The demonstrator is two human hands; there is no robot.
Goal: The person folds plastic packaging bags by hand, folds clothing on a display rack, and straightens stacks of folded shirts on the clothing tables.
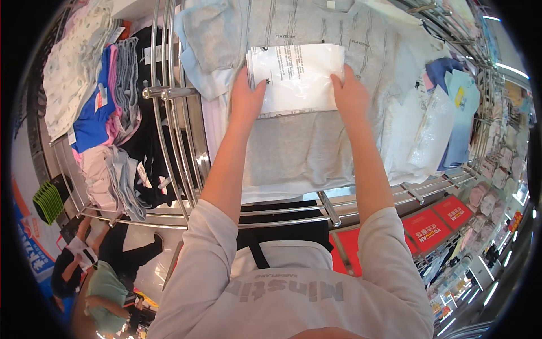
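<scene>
One chrome display rack (330, 209) carries the goods I see from here. On it a grey PLAYEDON T-shirt (285, 20) lies spread; over that is the item inspected, a plastic-bagged white garment (305, 87), folded flat, black print (296, 62) uppermost. Left hand (247, 96) and right hand (353, 95) have its opposite side edges: each grip is narrowed to roughly the bundle's thickness, thumbs (261, 88) on top, fingers underneath largely hidden. Assessment: light, soft, not fragile, slippery outside and apt to sag. Sound holding points: both side edges, fingers supporting beneath.
</scene>
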